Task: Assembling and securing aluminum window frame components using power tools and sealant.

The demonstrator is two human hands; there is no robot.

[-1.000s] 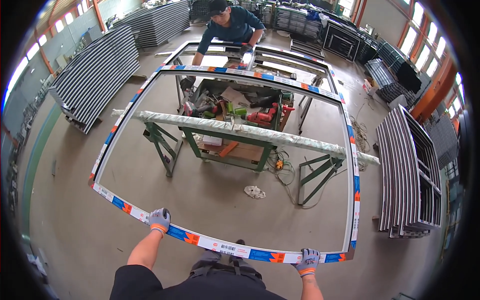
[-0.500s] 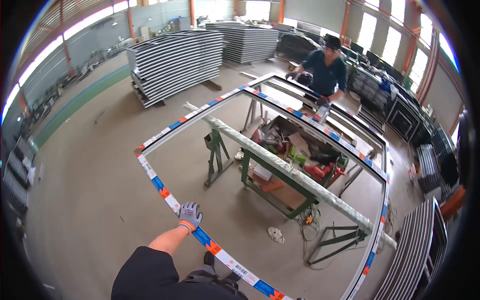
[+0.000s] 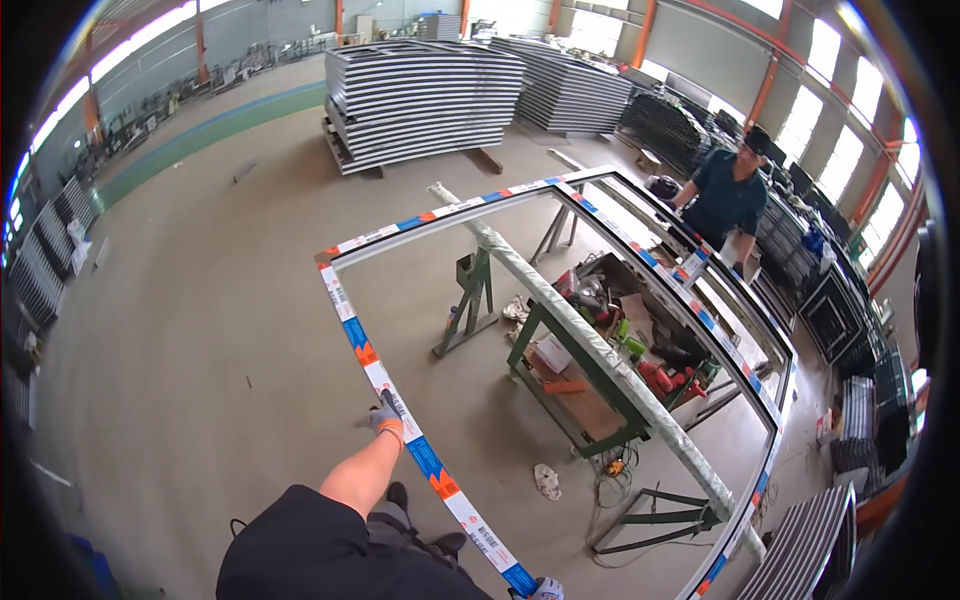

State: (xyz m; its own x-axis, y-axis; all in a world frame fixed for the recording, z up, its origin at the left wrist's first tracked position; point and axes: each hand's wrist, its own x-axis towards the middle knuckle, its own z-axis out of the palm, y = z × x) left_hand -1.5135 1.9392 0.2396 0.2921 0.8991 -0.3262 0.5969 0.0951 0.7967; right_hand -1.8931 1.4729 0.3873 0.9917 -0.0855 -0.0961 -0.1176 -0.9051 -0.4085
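A large rectangular window or door frame point(image 3: 460, 502), its faces covered in white, blue and orange tape, lies across a wrapped support bar point(image 3: 590, 340). My left hand point(image 3: 388, 413), in a grey glove with an orange cuff, is closed on the frame's near left side. At the lower edge of the picture my right hand point(image 3: 547, 589), also gloved, is at the frame's near corner section. Only part of it shows, and its fingers are mostly hidden. On the frame's far side a person point(image 3: 728, 200) in a dark shirt and black cap stands bent toward it.
Green trestles point(image 3: 478, 290) carry the bar. Beneath the frame stands a green tool cart point(image 3: 580, 425) with power tools point(image 3: 665, 380). A white rag point(image 3: 547, 481) and cables point(image 3: 615, 480) lie on the floor. Stacked frames point(image 3: 425, 110) stand behind; more profiles point(image 3: 800, 550) are at lower right.
My view has swung left, so the scene sits farther right. My left hand has gone from lying over the frame to closing on its edge. My right hand has come into view.
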